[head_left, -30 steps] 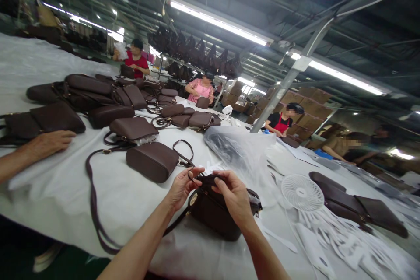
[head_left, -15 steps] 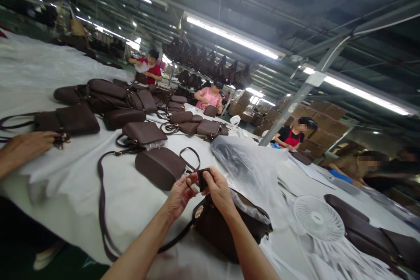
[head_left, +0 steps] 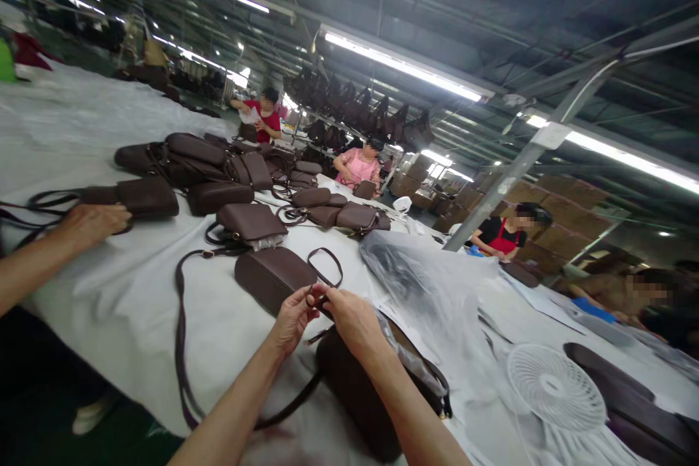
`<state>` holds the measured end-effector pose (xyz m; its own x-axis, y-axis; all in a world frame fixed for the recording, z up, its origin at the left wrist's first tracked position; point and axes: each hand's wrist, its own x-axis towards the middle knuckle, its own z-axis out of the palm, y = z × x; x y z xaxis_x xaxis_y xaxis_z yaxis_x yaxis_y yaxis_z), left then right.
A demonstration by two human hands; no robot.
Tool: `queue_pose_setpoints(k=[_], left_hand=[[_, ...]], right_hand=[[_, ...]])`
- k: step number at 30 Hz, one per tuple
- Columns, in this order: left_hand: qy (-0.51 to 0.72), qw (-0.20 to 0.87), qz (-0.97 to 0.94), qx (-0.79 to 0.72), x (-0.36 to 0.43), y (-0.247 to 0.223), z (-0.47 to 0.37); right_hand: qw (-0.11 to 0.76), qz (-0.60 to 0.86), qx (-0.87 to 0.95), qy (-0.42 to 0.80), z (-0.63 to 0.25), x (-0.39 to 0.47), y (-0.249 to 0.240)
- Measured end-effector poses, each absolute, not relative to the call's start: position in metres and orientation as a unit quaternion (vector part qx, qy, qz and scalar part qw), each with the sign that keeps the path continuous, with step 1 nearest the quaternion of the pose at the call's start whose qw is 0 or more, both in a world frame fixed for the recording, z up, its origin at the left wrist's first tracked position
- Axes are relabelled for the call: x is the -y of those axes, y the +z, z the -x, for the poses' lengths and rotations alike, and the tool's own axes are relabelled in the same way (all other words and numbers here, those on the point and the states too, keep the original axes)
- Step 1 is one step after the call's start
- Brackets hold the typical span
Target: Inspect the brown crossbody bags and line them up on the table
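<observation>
My left hand [head_left: 295,319] is closed in a pinch on a thin dark loop, close against my right hand. My right hand [head_left: 354,320] is closed on a small dark leather tag, mostly covered by its fingers. Both hands are above a dark brown handbag [head_left: 354,397] that lies open, with clear plastic [head_left: 407,353] inside its mouth. A long strap [head_left: 183,335] runs from this bag over the cloth to the left. Just beyond my hands lies another brown handbag [head_left: 273,277] with a thin wrist loop [head_left: 339,266].
A co-worker's hand [head_left: 98,224] is at a brown bag [head_left: 148,196] on the left. Several brown bags [head_left: 221,196] lie across the white-covered table [head_left: 136,306]. Plastic film [head_left: 431,277] and a white fan [head_left: 554,387] are at right. Other people work farther off.
My hands have drawn closer together and turned, so the tag is now mostly covered. The co-worker's hand has shifted right onto the bag. The whole view has swung slightly left.
</observation>
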<state>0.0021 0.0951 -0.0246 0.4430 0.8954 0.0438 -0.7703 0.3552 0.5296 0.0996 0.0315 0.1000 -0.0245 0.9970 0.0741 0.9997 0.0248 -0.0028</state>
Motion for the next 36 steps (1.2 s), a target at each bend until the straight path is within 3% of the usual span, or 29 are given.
queue_pose_setpoints(k=[9,16,20,23,26,29,34,36], left_hand=[[0.504,0.804,-0.297,-0.106,-0.097,-0.026,0.013],[0.509,0.732,-0.43,-0.14,-0.089,-0.004,0.014],[0.458,0.703,-0.511,-0.187,-0.092,0.005,0.021],[0.417,0.678,-0.561,-0.228,-0.101,0.009,0.046],[0.45,0.601,-0.581,-0.314,-0.116,0.005,0.095],[0.469,0.535,-0.567,-0.416,-0.127,-0.006,0.147],[0.158,0.596,-0.711,-0.338,-0.107,-0.011,0.17],[0.148,0.577,-0.732,-0.331,-0.093,-0.007,0.152]], right_hand=[[0.259,0.629,0.731,0.056,-0.108,-0.031,0.103],[0.087,0.629,0.769,-0.075,-0.096,-0.035,0.08],[0.198,0.547,0.813,0.013,-0.101,-0.034,0.072],[0.273,0.527,0.804,-0.013,-0.115,-0.022,0.076],[0.216,0.613,0.751,-0.117,-0.133,-0.006,0.08],[0.18,0.684,0.697,-0.117,-0.149,0.007,0.078],[0.145,0.7,0.698,-0.033,-0.16,0.026,0.081],[0.137,0.693,0.708,-0.018,-0.161,0.037,0.086]])
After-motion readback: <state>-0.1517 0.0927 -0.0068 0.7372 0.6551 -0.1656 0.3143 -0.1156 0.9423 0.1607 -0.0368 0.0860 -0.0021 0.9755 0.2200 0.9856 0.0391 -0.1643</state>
